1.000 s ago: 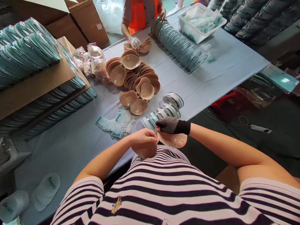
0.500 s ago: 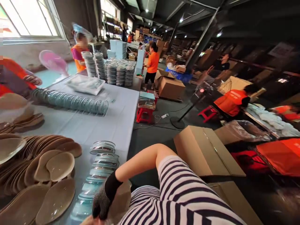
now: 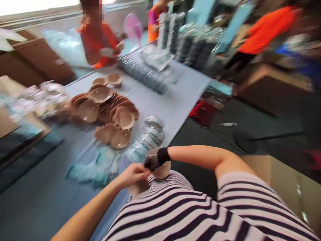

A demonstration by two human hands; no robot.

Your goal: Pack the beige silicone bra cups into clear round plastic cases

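Note:
Close to my body, my left hand (image 3: 134, 174), bare, and my right hand (image 3: 153, 160), in a dark knitted glove, meet with fingers pinched together. Between them hangs a beige stick-on bra (image 3: 163, 170), one cup under each hand; its middle is hidden by the fingers. Just beyond my hands a row of clear round plastic cases (image 3: 146, 140) lies along the table edge. To the left of the cases, a heap of beige bra cups (image 3: 120, 110) is fanned out on the table. Pale blue plastic bags (image 3: 97, 167) lie left of my left hand. Motion blurs the view.
The pale table (image 3: 180, 90) carries a long row of clear cases (image 3: 142, 75), a white tray (image 3: 157, 57) and tall stacks of cases (image 3: 192, 47). A co-worker in orange (image 3: 100, 43) is across the table. Cardboard boxes stand right (image 3: 273, 87) and left (image 3: 42, 57).
The view has swung left and downward, bringing my left forearm, the blue bags and the left boxes into sight. Both hands stay together at the bra.

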